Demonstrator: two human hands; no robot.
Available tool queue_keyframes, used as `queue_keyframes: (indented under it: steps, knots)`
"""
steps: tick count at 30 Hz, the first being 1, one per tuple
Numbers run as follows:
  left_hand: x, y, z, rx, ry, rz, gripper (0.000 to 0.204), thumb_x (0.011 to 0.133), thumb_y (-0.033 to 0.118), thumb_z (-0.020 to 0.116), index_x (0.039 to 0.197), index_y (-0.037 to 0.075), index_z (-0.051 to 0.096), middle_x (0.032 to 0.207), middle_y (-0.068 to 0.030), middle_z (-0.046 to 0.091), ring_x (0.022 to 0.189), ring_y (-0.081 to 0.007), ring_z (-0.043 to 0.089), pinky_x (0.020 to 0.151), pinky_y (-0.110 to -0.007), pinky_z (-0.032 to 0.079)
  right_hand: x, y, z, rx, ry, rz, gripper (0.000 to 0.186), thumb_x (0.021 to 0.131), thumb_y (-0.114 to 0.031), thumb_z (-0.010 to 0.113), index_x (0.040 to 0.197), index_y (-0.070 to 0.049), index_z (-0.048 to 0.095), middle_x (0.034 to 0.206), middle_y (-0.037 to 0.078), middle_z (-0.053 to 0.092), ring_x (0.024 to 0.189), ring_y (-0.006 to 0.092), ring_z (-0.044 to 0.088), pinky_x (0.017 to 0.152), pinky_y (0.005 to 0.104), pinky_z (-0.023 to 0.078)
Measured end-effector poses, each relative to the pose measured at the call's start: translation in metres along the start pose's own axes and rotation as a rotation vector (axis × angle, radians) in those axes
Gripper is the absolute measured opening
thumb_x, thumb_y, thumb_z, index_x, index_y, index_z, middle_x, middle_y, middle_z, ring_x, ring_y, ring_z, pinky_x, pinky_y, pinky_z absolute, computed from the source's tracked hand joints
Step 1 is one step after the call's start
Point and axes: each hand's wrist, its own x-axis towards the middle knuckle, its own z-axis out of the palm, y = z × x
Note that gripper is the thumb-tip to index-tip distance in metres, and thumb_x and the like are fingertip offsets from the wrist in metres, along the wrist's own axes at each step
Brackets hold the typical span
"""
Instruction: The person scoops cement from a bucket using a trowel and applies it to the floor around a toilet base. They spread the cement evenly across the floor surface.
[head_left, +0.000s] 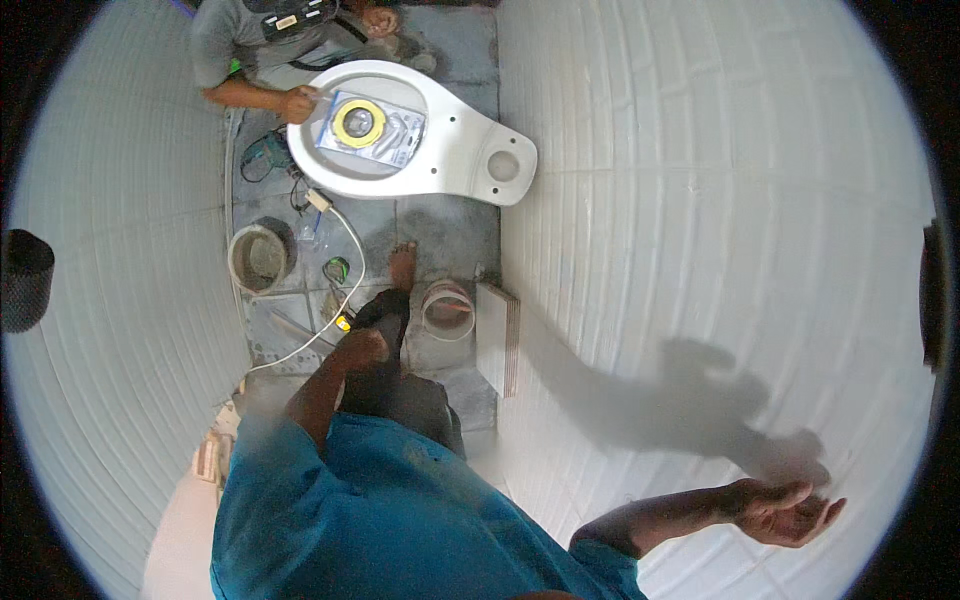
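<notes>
My left hand [362, 349] rests at my bent knee; its fingers are too blurred and dark to make out. Out to the right, my right hand [790, 513] is beside the white tiled wall [690, 250], palm partly up, fingers apart, holding nothing. Whether it touches the wall, I cannot tell. Ahead of me a white toilet bowl [465, 150] stands on the grey floor, away from both hands. Across its opening lies a flat clear-and-blue package [398, 150] with a yellow ring [377, 123] in it. A co-worker's hand [300, 104] holds that package's left edge.
A teal power drill [262, 158] lies left of the bowl. Nearer are a bucket [240, 262], a green-and-black tape measure [337, 270] and a white cable [357, 243] running across the floor. Another bucket [428, 318] stands by my foot, and stacked tiles [495, 340] lean on the right wall.
</notes>
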Motion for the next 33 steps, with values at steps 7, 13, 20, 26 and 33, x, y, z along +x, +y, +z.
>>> queue_keyframes:
  steps: [7, 13, 20, 26, 33]
  knots:
    - [-0.089, 0.036, 0.023, -0.559, 0.215, -0.624, 0.031, 0.087, 0.034, 0.053, 0.091, 0.006, 0.064, 0.09, -0.0156, 0.065, 0.089, -0.0332, 0.062, 0.078, -0.04, 0.048, -0.045, -0.003, -0.193, -0.544, 0.236, 0.287, 0.03, 0.095, -0.03, 0.052, 0.114, -0.007, 0.052, 0.117, 0.01, 0.056, 0.108, 0.025, 0.056, 0.087, 0.0372, 0.048]
    - [-0.212, 0.047, 0.144, -0.725, 0.475, -0.734, 0.033, 0.086, 0.034, 0.055, 0.088, 0.002, 0.065, 0.087, -0.0201, 0.064, 0.087, -0.0363, 0.062, 0.077, -0.042, 0.048, -0.076, 0.05, -0.279, -0.421, 0.023, 0.14, 0.029, 0.095, -0.031, 0.052, 0.105, -0.003, 0.055, 0.118, 0.012, 0.055, 0.107, 0.0273, 0.053, 0.088, 0.0378, 0.047]
    - [-0.372, 0.088, 0.251, -0.458, 0.348, -0.826, 0.019, 0.083, 0.02, 0.056, 0.088, 0.006, 0.069, 0.081, -0.0131, 0.067, 0.07, -0.0248, 0.063, 0.065, -0.039, 0.05, -0.081, 0.083, -0.287, -0.422, 0.096, -0.114, 0.018, 0.093, -0.022, 0.048, 0.086, -0.008, 0.058, 0.101, 0.007, 0.064, 0.093, 0.0262, 0.061, 0.079, 0.0397, 0.047]
    - [-0.422, 0.157, 0.249, -0.898, 0.71, -1.119, 0.018, 0.082, 0.015, 0.056, 0.087, 0.004, 0.068, 0.075, -0.0094, 0.066, 0.065, -0.0195, 0.061, 0.063, -0.037, 0.049, -0.097, 0.094, -0.271, -0.469, 0.058, -0.102, 0.013, 0.086, -0.025, 0.051, 0.086, -0.016, 0.06, 0.099, 0.002, 0.065, 0.09, 0.0229, 0.062, 0.075, 0.0377, 0.044]
    - [-0.426, 0.225, 0.215, -0.411, 0.785, -0.843, 0.033, 0.083, 0.034, 0.06, 0.077, 0.002, 0.062, 0.074, -0.0144, 0.061, 0.073, -0.0302, 0.059, 0.068, -0.04, 0.046, -0.097, 0.118, -0.264, -0.649, 0.071, -0.146, 0.022, 0.086, -0.032, 0.053, 0.081, -0.015, 0.065, 0.081, 0.004, 0.066, 0.07, 0.026, 0.061, 0.057, 0.0411, 0.044]
